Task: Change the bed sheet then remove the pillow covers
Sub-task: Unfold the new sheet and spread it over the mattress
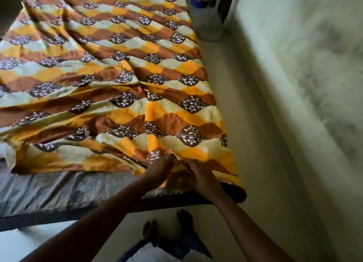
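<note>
So this is the sheet-changing half of the job, nowhere near the pillow covers yet (can't see any pillows in shot at all). The orange, yellow and brown leaf-print bed sheet (125,81) is thrown over most of the bed but it's pretty rumpled, with big creases running across it, and it stops short at the near end, so a strip of shiny grey mattress (49,189) is bare above the dark bed frame (59,216). The person is standing at the foot of the bed, close to the corner by the pale green wall (294,65). Both hands are right together on the near hem of the sheet: the left hand (160,169) has its fingertips tucked into a fold of the cloth, and the right hand (202,178) has its fingers curled down over the edge just beside it. It's a bit blurry, but it looks to me like both are pinching the fabric, not lying flat on it. My guess is the next move is pulling that hem towards the foot and down over the corner, then working left along the edge so the bare mattress gets covered and the creases get dragged out. Needs an even tug though, or the far end will slide out of place.
</note>
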Tool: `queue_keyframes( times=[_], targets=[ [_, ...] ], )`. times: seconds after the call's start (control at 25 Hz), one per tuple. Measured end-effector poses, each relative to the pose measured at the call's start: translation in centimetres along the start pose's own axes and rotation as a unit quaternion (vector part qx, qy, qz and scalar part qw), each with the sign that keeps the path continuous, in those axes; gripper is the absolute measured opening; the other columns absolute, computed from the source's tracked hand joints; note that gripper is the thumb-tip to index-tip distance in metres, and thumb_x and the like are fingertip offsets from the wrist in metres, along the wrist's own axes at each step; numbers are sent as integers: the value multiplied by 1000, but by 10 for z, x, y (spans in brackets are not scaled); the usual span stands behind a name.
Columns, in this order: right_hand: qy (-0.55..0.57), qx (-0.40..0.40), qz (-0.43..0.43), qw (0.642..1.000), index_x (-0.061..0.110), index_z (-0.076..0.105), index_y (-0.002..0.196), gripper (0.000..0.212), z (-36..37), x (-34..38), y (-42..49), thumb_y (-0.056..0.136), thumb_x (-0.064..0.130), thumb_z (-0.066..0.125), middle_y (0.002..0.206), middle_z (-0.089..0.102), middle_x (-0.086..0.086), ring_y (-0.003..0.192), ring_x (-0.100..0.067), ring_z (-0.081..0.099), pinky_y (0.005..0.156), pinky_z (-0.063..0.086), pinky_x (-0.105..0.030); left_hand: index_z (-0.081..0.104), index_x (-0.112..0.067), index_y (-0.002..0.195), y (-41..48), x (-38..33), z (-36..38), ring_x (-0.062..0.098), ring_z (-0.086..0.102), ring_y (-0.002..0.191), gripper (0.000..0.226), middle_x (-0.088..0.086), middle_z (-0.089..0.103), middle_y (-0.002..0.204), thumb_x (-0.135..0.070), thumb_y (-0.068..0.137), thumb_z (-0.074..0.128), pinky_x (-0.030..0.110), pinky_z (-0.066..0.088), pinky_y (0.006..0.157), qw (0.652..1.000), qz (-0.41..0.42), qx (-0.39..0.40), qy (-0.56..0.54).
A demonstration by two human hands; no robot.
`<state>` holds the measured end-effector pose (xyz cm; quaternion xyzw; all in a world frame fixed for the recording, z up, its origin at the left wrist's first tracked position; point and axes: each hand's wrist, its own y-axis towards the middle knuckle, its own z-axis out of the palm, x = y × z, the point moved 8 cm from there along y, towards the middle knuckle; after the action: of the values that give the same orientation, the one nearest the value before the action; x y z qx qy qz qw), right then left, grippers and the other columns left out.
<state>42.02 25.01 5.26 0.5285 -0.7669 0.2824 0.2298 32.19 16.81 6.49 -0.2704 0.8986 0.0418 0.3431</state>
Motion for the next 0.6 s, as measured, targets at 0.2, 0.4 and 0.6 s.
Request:
queue_keyframes(
  times=[0.2,0.4,0.6],
  targets=[
    [-16,-54,-10,998,13,65,101,21,-2,25,-7,93,28,52,91,69,-3,81,-19,63,54,36,-18,50,-20,110,-35,-3,-7,11,64,69,41,-1,66,92,-24,76,73,9,43,55,992,109,21,60],
    [-12,-101,57,993,10,67,101,22,-10,9,-31,96,22,49,93,70,-3,83,-18,65,68,50,-35,70,-6,92,-56,86,-61,26,61,72,23,11,61,89,4,71,70,35,51,56,988,-66,-136,36],
    [-15,-62,100,993,16,60,115,33,7,10,-18,92,38,52,109,62,-3,101,-19,59,76,46,-30,53,-2,127,-72,106,-91,31,57,99,45,19,60,111,9,84,53,20,43,76,977,-159,-140,-3]
  ],
)
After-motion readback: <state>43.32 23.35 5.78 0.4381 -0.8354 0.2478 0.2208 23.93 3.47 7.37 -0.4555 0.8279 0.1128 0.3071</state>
